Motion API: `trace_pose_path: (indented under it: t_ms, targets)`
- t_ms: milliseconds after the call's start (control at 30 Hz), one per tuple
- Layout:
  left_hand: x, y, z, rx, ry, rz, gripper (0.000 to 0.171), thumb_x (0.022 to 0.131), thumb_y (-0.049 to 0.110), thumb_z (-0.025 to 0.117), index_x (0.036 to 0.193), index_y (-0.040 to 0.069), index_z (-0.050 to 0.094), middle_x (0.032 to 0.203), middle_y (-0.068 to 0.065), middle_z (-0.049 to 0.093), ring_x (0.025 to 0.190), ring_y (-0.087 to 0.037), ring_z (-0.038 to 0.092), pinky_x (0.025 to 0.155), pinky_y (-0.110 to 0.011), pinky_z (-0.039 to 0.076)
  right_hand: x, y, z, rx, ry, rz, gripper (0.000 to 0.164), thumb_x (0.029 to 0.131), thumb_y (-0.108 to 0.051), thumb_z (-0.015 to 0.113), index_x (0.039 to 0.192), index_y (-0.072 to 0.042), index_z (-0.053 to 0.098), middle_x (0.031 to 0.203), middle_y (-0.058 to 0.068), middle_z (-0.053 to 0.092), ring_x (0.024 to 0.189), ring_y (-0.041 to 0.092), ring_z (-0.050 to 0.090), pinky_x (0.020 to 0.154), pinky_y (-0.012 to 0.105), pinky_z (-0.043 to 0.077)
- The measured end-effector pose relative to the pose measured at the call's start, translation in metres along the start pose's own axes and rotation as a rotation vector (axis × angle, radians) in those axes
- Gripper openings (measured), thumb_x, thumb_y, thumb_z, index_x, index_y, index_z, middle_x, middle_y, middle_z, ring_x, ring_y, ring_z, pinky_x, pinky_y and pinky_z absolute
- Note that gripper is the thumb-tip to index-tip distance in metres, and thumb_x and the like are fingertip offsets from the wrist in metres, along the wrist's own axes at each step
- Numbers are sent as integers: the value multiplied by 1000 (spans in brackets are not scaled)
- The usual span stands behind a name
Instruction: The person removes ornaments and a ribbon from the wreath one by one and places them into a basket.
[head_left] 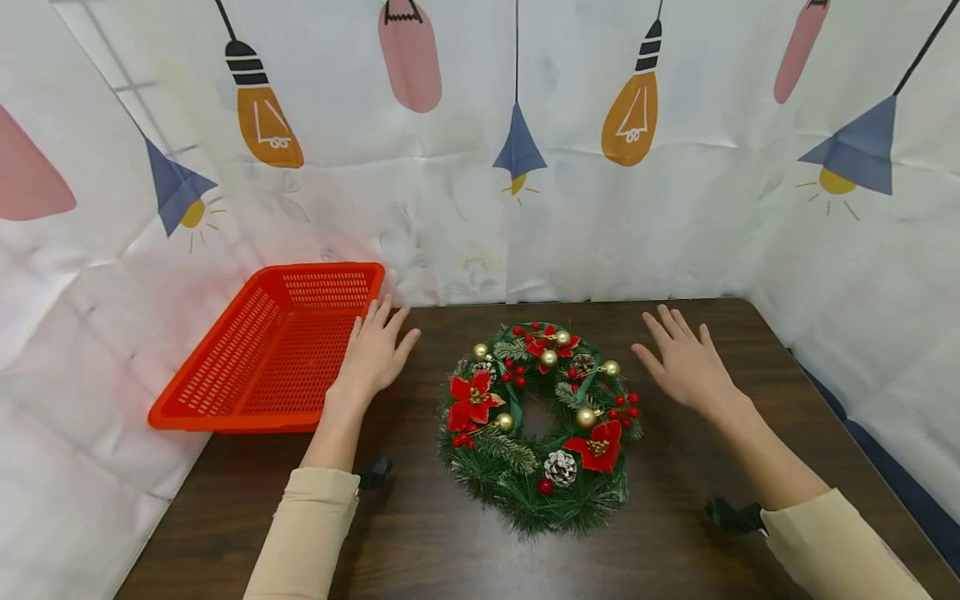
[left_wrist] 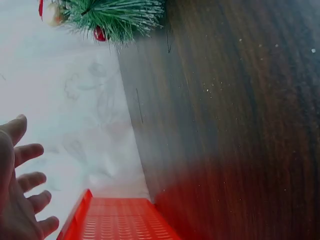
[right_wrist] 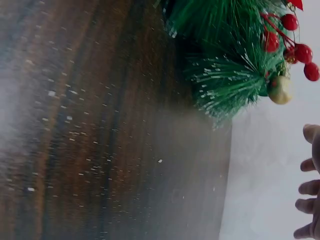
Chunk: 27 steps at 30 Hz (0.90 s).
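Note:
A green Christmas wreath (head_left: 502, 475) lies on the table, dressed with red poinsettias, gold balls, red berries and pinecones. My left hand (head_left: 375, 350) is held palm down with fingers spread, between the wreath and a red plastic basket (head_left: 262, 423), overlapping the basket's right rim in the head view. To the right of the wreath, my right hand (head_left: 688, 367) has its fingers extended and holds nothing. In the left wrist view, the left hand's fingers (left_wrist: 33, 181) are spread apart with nothing in them. The right wrist view shows the wreath's berries (right_wrist: 303, 53) near the right fingertips (right_wrist: 306, 165).
The dark wood table (head_left: 435, 550) has a rounded far right corner. White fabric (head_left: 465, 225) printed with lamps and bulbs hangs behind and at both sides. The perforated basket stands at the far left, reaching past the table's left edge.

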<state>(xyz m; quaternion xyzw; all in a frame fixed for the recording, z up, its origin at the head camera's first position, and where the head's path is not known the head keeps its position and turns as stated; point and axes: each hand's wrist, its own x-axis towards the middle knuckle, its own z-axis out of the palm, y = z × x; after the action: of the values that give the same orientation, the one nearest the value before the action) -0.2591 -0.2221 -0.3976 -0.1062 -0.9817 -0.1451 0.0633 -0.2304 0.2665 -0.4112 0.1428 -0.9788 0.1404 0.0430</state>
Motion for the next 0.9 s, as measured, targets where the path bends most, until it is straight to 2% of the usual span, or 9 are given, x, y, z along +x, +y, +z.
trace_pose_path:
  t_ms: [200,500,733,900]
  targets:
    - [-7,10,1,-18,45,36,59,109,41,48,157,7,41,166,-26,18,153,-45,13,120,-64,11,-10,-12,1,18,61,-61,68,110,-44,46,160,1,31,164,29,20,151,47,17,117,70,11]
    - [-21,29,5,-56,96,116,53,108,38,53,151,8,50,160,-26,30,147,-45,26,118,-64,19,-23,-33,5,25,146,-160,63,108,-36,54,157,0,38,162,26,29,150,44,25,118,65,19]
    - [-31,42,10,-86,144,202,47,106,36,57,145,9,57,156,-23,39,144,-42,33,116,-63,25,-35,-51,8,48,164,-202,63,105,-34,60,156,-1,42,161,25,33,149,43,28,118,63,22]
    - [-37,51,14,-127,149,247,43,105,34,60,140,9,61,151,-20,45,139,-41,39,112,-64,30,-43,-65,9,65,153,-237,64,103,-32,64,155,-1,43,161,24,34,150,41,28,118,62,22]
